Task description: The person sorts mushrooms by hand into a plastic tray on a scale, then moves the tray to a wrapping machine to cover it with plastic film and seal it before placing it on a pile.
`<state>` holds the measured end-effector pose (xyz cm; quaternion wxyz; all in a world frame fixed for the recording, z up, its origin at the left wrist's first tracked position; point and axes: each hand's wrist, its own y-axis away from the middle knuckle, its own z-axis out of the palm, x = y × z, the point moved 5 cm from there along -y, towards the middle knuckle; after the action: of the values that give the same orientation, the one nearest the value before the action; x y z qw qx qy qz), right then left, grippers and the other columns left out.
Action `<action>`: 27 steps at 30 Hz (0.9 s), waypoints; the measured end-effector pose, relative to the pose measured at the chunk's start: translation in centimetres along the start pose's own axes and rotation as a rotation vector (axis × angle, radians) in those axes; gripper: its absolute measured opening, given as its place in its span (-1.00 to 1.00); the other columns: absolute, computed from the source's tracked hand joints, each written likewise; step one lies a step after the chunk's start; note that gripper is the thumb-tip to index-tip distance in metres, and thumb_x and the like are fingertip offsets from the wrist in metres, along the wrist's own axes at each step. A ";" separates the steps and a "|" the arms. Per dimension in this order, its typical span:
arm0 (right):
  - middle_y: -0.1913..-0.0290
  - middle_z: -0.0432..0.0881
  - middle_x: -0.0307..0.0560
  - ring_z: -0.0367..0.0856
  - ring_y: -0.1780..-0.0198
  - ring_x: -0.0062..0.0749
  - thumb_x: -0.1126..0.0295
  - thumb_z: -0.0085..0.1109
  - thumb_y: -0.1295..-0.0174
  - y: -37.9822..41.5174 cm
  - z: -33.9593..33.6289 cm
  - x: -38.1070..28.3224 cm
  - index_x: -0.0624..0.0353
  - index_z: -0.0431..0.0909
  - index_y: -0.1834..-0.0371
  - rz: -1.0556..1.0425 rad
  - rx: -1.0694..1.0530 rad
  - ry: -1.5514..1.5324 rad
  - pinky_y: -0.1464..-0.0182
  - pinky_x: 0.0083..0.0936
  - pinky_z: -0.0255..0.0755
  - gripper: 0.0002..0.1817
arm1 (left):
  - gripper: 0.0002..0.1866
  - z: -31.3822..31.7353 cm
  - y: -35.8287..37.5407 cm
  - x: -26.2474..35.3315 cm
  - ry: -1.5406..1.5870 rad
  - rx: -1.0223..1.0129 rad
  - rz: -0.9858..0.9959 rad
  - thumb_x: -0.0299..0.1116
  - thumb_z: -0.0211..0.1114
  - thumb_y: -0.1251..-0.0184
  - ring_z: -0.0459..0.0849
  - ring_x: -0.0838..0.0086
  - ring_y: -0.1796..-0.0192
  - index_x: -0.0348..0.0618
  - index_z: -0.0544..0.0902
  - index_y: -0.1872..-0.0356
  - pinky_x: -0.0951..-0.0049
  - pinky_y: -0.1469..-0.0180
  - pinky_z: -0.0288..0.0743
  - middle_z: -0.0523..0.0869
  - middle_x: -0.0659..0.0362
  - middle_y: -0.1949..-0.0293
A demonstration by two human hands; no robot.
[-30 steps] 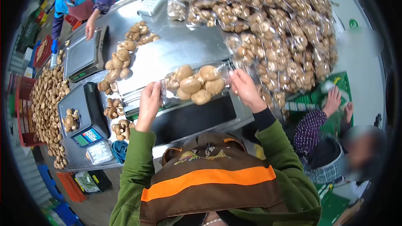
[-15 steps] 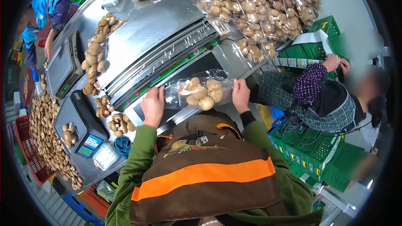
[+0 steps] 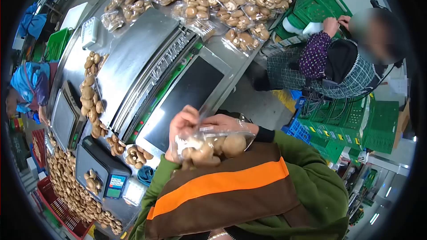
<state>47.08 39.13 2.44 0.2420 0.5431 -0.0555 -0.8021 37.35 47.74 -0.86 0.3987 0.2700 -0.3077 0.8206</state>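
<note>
Head view: we hold a clear bag of mushrooms (image 3: 209, 144) close against our chest, above the orange stripe of the vest (image 3: 218, 186). Our left hand (image 3: 183, 122) pinches the bag's upper left edge, fingers closed on the film. Our right hand (image 3: 231, 122) grips the top edge from the other side, closed on it too.

To do this well, we judge: keep both grips tight on the film and the mushrooms settled low, so the mouth gathers cleanly.

The bag's long axis runs left to right across us, mouth upward toward our hands. The black sealing plate (image 3: 187, 95) lies just ahead.
</note>
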 end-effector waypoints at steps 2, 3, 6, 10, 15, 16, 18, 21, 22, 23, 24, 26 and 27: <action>-0.03 0.59 -0.17 0.50 -0.07 -0.56 0.25 -0.05 -0.47 0.0 -2.7 0.8 0.27 0.50 -0.11 -0.054 0.068 -0.078 -0.14 -0.56 0.37 -0.66 | -0.69 3.8 -0.2 3.5 -0.194 0.151 -0.014 -0.27 0.21 -0.31 0.41 0.45 0.33 -0.19 0.54 0.00 0.46 0.23 0.39 0.49 0.18 0.24; -0.10 0.58 -0.13 0.49 -0.13 -0.52 0.24 -0.06 -0.48 0.0 -4.5 -0.1 0.27 0.48 -0.16 -0.105 0.129 -0.151 -0.17 -0.54 0.36 -0.63 | -0.65 3.4 0.5 3.1 0.088 0.192 -0.212 -0.24 0.22 -0.30 0.44 0.43 0.26 -0.18 0.52 -0.05 0.45 0.18 0.41 0.48 0.14 0.17; -0.27 0.46 -0.02 0.38 -0.32 -0.27 0.38 0.04 -0.38 4.2 -4.4 -6.8 0.28 0.41 -0.26 -0.183 0.428 0.148 -0.31 -0.37 0.29 -0.59 | -0.51 4.0 2.9 1.9 0.951 0.240 -0.801 -0.18 0.26 -0.28 0.50 0.38 0.06 -0.17 0.48 -0.17 0.41 0.01 0.47 0.45 0.04 -0.05; -0.19 0.53 -0.06 0.48 -0.22 -0.35 0.45 0.19 -0.26 2.3 -2.9 -8.5 0.30 0.41 -0.26 -0.220 0.137 0.352 -0.25 -0.43 0.36 -0.52 | -0.47 4.2 0.0 3.8 0.407 0.056 -0.714 -0.11 0.07 -0.44 0.53 0.37 -0.12 -0.18 0.33 -0.32 0.36 -0.13 0.50 0.44 0.01 -0.19; 0.14 0.68 -0.16 0.64 0.17 -0.54 0.37 0.14 -0.35 -5.9 -13.5 -8.3 0.30 0.60 0.08 -0.283 0.478 -0.261 0.12 -0.55 0.55 -0.77 | -0.49 0.2 -2.6 1.8 0.575 0.535 -0.536 -0.13 -0.05 -0.53 0.54 0.24 -0.20 -0.31 0.30 -0.31 0.18 -0.28 0.41 0.48 -0.11 -0.24; 0.19 0.68 -0.14 0.66 0.19 -0.50 0.35 0.14 -0.35 -7.4 -15.6 -10.4 0.28 0.60 0.14 -0.299 0.497 -0.329 0.17 -0.52 0.58 -0.80 | -0.48 -0.4 -2.7 2.4 0.452 0.571 -0.501 -0.11 -0.05 -0.54 0.55 0.24 -0.20 -0.34 0.32 -0.29 0.21 -0.29 0.39 0.50 -0.10 -0.22; 0.22 0.67 -0.16 0.66 0.22 -0.51 0.29 0.11 -0.38 -10.6 -19.4 -15.8 0.21 0.60 0.13 -0.454 0.512 -0.243 0.20 -0.50 0.58 -0.78 | -0.48 -1.6 -2.5 4.2 0.187 0.653 -0.424 -0.07 -0.06 -0.55 0.57 0.27 -0.16 -0.36 0.40 -0.23 0.29 -0.25 0.41 0.58 -0.06 -0.14; 0.20 0.66 -0.15 0.62 0.22 -0.48 0.16 0.11 -0.37 -16.3 -28.1 -20.1 0.21 0.58 0.11 -0.385 0.552 -0.213 0.15 -0.51 0.53 -0.69 | -0.63 -4.2 -0.7 6.9 -0.052 0.804 -0.271 -0.21 0.04 -0.52 0.64 0.38 -0.03 -0.26 0.50 -0.16 0.40 -0.09 0.52 0.65 0.04 0.00; 0.16 0.66 -0.12 0.61 0.20 -0.37 0.13 0.14 -0.33 -18.3 -33.6 -19.9 0.23 0.55 0.06 -0.272 0.795 -0.069 0.10 -0.46 0.49 -0.64 | -0.69 -4.6 -0.3 8.4 -0.124 0.861 -0.185 -0.29 0.08 -0.50 0.65 0.42 0.02 -0.23 0.53 -0.11 0.45 -0.02 0.54 0.67 0.06 0.04; 0.17 0.66 -0.07 0.60 0.18 -0.28 0.10 0.20 -0.27 -19.2 -34.9 -21.6 0.26 0.52 0.03 -0.438 1.044 0.296 0.06 -0.40 0.45 -0.57 | -0.73 -5.3 0.5 9.8 -0.160 0.933 -0.105 -0.34 0.11 -0.49 0.65 0.50 0.06 -0.23 0.54 -0.08 0.53 0.01 0.51 0.67 0.11 0.07; 0.16 0.66 -0.01 0.59 0.14 -0.28 0.18 0.20 -0.27 -21.7 -40.2 -21.0 0.31 0.51 0.05 -0.511 1.258 0.619 0.05 -0.36 0.45 -0.61 | -0.74 -6.4 1.5 11.0 -0.267 0.985 -0.003 -0.36 0.14 -0.46 0.65 0.50 0.10 -0.24 0.55 -0.06 0.55 0.06 0.50 0.68 0.14 0.12; 0.14 0.65 -0.01 0.59 0.17 -0.36 0.35 0.14 -0.30 -26.7 -34.2 -23.6 0.37 0.51 0.10 -0.692 1.239 0.676 0.06 -0.39 0.47 -0.73 | -0.70 -9.0 4.8 14.2 -0.641 1.224 0.094 -0.38 0.26 -0.36 0.62 0.46 0.09 -0.27 0.53 -0.05 0.52 0.06 0.47 0.65 0.14 0.13; 0.15 0.65 -0.04 0.60 0.18 -0.41 0.34 0.16 -0.29 -29.7 -28.4 -23.9 0.35 0.55 0.12 -0.679 0.999 0.483 0.06 -0.41 0.48 -0.74 | -0.64 -9.8 6.3 16.0 -0.894 1.379 0.047 -0.38 0.34 -0.30 0.60 0.41 0.04 -0.30 0.52 -0.05 0.47 0.02 0.45 0.63 0.10 0.08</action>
<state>69.86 80.85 0.67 -0.3012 0.7427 -0.1912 -0.5667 21.64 59.54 1.81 -0.0340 0.7492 0.1305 0.6485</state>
